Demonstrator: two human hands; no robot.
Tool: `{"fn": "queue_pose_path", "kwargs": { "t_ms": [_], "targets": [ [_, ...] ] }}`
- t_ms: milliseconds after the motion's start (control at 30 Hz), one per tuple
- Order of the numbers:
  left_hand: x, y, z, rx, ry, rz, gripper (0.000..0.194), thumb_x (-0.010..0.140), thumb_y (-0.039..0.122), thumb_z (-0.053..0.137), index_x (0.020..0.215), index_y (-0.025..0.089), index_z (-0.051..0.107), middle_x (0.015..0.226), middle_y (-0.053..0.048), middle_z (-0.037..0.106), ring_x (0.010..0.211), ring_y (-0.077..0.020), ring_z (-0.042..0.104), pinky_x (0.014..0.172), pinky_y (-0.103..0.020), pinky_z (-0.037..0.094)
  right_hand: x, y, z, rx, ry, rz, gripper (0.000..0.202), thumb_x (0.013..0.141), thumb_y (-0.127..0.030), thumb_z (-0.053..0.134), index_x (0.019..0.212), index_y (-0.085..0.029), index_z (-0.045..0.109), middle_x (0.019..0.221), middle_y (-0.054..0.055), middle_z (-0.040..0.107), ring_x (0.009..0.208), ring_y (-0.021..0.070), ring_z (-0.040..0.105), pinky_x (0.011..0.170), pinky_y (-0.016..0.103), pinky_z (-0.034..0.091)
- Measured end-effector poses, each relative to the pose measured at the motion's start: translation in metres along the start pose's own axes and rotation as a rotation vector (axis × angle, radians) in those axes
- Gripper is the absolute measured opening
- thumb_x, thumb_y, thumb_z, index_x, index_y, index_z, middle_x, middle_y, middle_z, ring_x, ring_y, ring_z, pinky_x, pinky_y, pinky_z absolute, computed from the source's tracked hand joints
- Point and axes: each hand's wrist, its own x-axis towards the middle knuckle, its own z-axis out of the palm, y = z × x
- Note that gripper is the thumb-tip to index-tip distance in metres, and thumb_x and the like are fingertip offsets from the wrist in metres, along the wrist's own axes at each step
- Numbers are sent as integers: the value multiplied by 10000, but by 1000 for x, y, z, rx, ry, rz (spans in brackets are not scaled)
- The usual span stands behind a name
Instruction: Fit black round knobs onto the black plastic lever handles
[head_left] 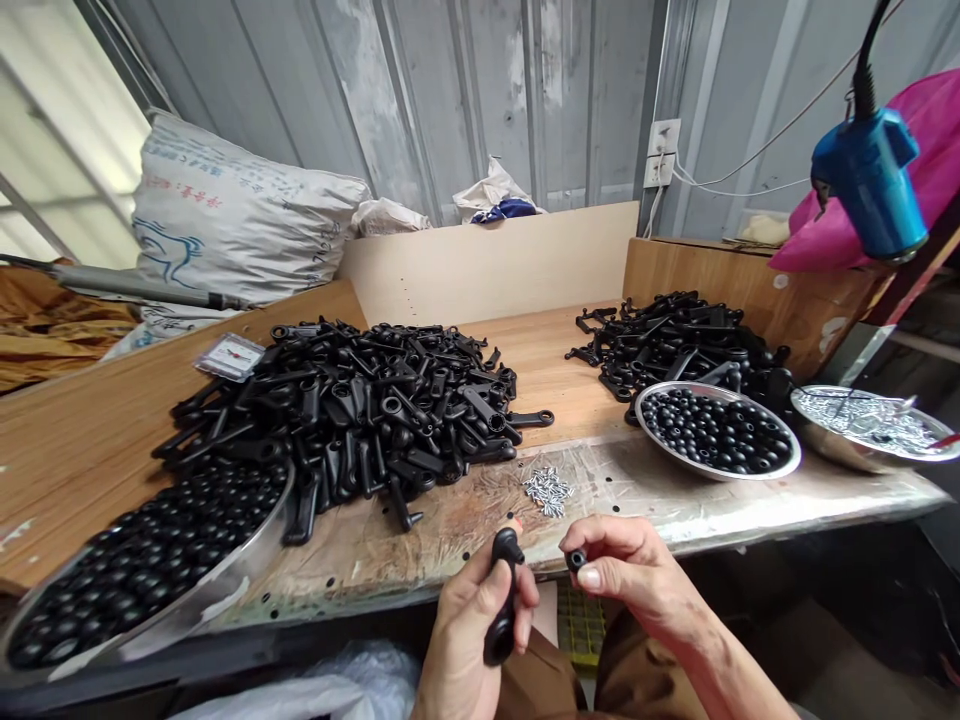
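Observation:
My left hand point(466, 622) is wrapped round a black crank handle point(504, 600), held upright with a short peg at its top pointing right. Between the thumb and fingers of my right hand point(637, 572) is a small black knob point(576, 560), its hole facing me. A gap separates the knob from the peg. Just beyond both hands lies a little heap of silvery screws point(549, 491). The large pile of black crank handles point(375, 400) spreads behind it to the left.
A metal basin of black knobs point(172, 560) stands at the left. On the right are a bowl of black knobs point(720, 432), a bowl of metal pieces point(870, 420) and another pile of black handles point(682, 345). A blue electric screwdriver point(870, 185) hangs at the upper right.

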Motion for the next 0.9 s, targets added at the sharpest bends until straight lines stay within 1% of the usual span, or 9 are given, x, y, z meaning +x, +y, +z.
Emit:
{"fn": "queue_pose_path", "kwargs": {
  "t_ms": [133,233,333,400,467,567,733,833,900],
  "targets": [
    [-2,-2,2,-10,61,15,356,688,464,767,894,174,741,612,-23,618,500,-85,505,491,-187,378,1,11,2,105,-45,-52,183,707,-283,787,864,-197,745,633,10,627,581,86,533,534,158,422],
    [-3,0,5,-63,109,33,374,600,415,840,917,233,757,588,-13,618,543,-107,555,543,-203,434,5,17,4,248,-99,-50,171,762,-276,750,900,-176,733,647,34,653,586,104,594,504,157,458],
    [-4,3,6,-37,98,77,416,519,398,880,902,283,762,566,1,611,545,-132,595,521,-212,455,9,21,6,387,-125,-27,154,780,-244,740,903,-159,707,663,50,673,568,118,628,452,146,470],
    [-6,3,6,27,72,103,435,516,388,885,923,299,757,540,20,592,483,-99,571,469,-173,419,9,22,7,431,-128,-18,146,785,-223,737,897,-146,683,664,57,678,560,123,640,438,140,479],
    [-9,2,7,85,56,133,446,535,386,880,954,308,748,521,38,571,416,-38,499,442,-128,369,8,24,10,460,-133,-11,143,798,-215,726,894,-134,658,656,61,678,550,125,643,429,135,483],
    [-13,-2,11,144,92,203,430,557,392,871,962,320,745,552,43,592,408,1,435,441,-104,349,7,28,14,512,-150,11,151,829,-237,694,906,-126,625,656,69,679,538,127,643,417,138,486],
    [-12,-12,12,261,190,379,370,635,480,800,972,338,741,561,53,626,504,-63,541,586,-175,476,8,34,24,568,-148,30,194,842,-276,673,906,-105,609,621,68,667,509,125,629,391,137,481],
    [-9,-18,9,391,283,397,436,626,543,776,972,279,747,653,26,680,647,-122,630,690,-206,500,9,35,29,572,-134,52,211,831,-292,684,876,-100,608,601,69,660,497,128,625,376,133,470],
    [-8,-19,8,439,303,383,510,621,578,759,991,227,743,649,9,681,645,-149,640,687,-235,515,8,37,31,577,-129,62,224,823,-305,693,862,-102,608,588,67,656,468,117,607,364,125,455]
  ]
}}
